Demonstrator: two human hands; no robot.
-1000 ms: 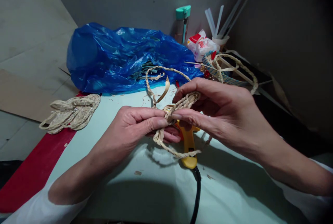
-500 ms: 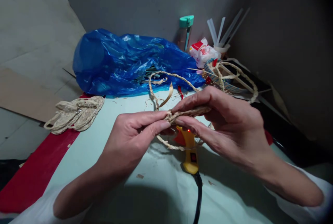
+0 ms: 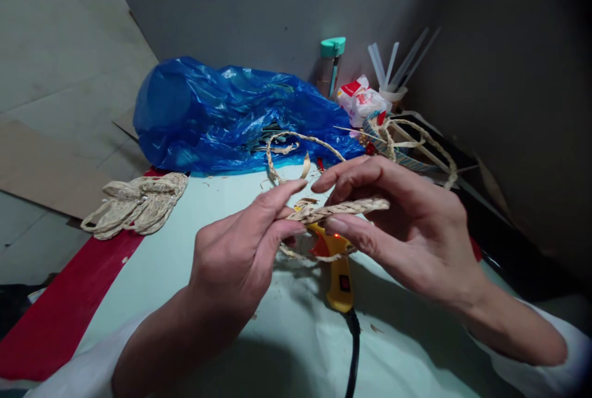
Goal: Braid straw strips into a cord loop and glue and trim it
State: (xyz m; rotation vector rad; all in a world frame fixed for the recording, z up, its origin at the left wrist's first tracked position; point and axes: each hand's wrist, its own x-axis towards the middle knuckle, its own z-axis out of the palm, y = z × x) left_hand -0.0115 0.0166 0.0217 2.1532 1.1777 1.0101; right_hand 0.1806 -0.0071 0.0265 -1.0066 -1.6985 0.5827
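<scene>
Between my hands is a flat piece of braided straw cord [image 3: 351, 207], its strands lying close together. My left hand [image 3: 243, 244] grips its left end, with the thumb below and the index finger lifted off the top. My right hand [image 3: 407, 219] supports the right part on its thumb; the fingers arch above it, and their hidden tips may touch the back. A loop of the cord [image 3: 306, 136] trails behind and under my hands. Below them a yellow glue gun [image 3: 340, 284] with a lit red light lies on the table, partly covered by the hands.
A blue plastic bag [image 3: 198, 120] lies at the back. A bundle of braided cord [image 3: 139, 203] sits at the left on a red strip [image 3: 87, 287]. Back right stand a teal-capped bottle [image 3: 333, 49] and a cup of glue sticks [image 3: 393, 94]. A black cable [image 3: 354, 355] runs toward me.
My left index finger and the right fingers have lifted from the braided cord, uncovering more of its top. The view has shifted slightly.
</scene>
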